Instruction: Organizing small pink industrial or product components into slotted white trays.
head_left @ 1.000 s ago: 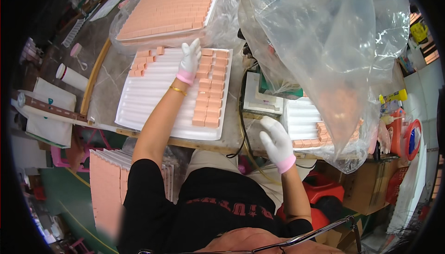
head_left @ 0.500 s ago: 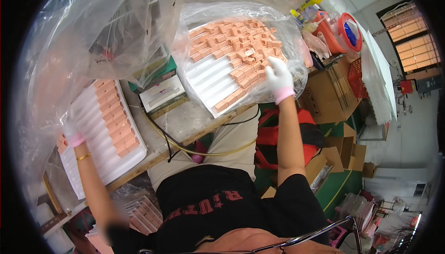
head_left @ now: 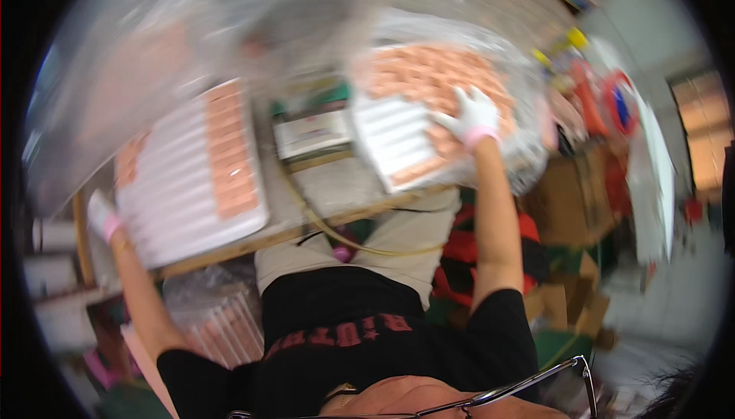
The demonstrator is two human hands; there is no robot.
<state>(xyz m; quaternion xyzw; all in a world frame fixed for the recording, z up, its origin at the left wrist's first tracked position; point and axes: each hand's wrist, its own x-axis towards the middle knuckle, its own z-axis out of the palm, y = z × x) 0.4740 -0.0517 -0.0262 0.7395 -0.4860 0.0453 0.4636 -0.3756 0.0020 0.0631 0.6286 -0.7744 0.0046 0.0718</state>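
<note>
The right hand (head_left: 473, 117) in a white glove rests flat, fingers spread, on the white ribbed plastic tray (head_left: 398, 143) of loose orange blocks at the desk's right edge. The tray looks light and flexible, best held by its rim. The left hand (head_left: 102, 218) touches another tray's (head_left: 191, 170) left edge; I cannot tell its grip.

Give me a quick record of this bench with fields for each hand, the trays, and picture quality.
Left hand: white glove, at the left edge of the left tray
Right hand: white glove, resting on orange pieces in the right tray
Left tray: white, ribbed, part-filled with orange pieces
Cover: clear plastic bag above both trays
Picture quality: motion-blurred
</note>
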